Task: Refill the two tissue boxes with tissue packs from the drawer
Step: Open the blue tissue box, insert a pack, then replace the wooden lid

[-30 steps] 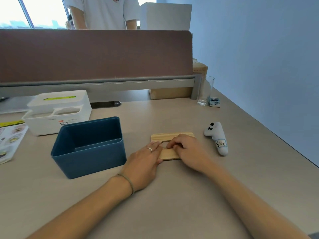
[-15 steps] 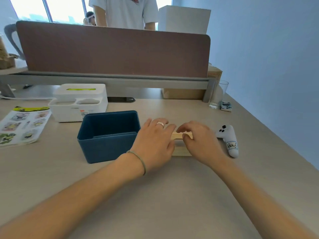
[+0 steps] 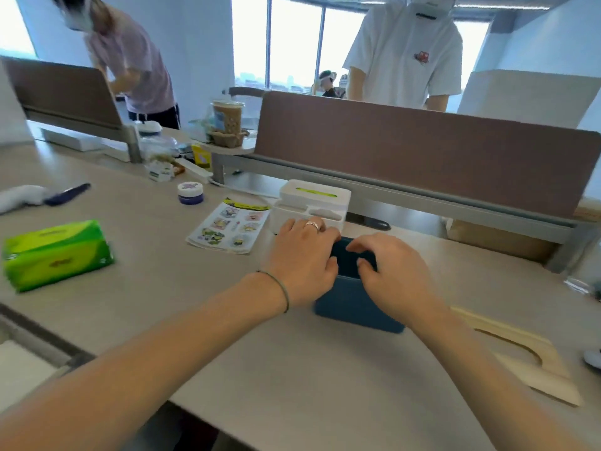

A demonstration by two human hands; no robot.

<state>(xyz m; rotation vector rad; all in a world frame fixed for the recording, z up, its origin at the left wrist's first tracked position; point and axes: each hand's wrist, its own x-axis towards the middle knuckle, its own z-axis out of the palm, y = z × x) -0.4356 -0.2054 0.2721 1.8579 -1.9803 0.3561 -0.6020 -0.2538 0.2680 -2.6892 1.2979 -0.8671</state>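
An open, lidless dark blue tissue box [image 3: 354, 307] stands mid-desk. My left hand [image 3: 302, 258] and my right hand [image 3: 393, 275] hover over its top, fingers loosely spread, with nothing in them. The box's wooden lid [image 3: 527, 359] lies flat on the desk to the right, apart from both hands. Behind the blue box is a white tissue box [image 3: 313, 192] with green showing in its slot. A green tissue pack [image 3: 55, 253] lies on the desk at far left.
A sticker sheet [image 3: 229, 226] and a small jar [image 3: 190, 192] lie left of the white box. A brown divider panel [image 3: 422, 151] runs along the back, with two people standing behind it. A white toy [image 3: 593, 358] peeks in at the right edge.
My view has swung left. Both hands let go of the wooden lid, which stays on the desk, and moved left over the blue box. The green pack has come into view.
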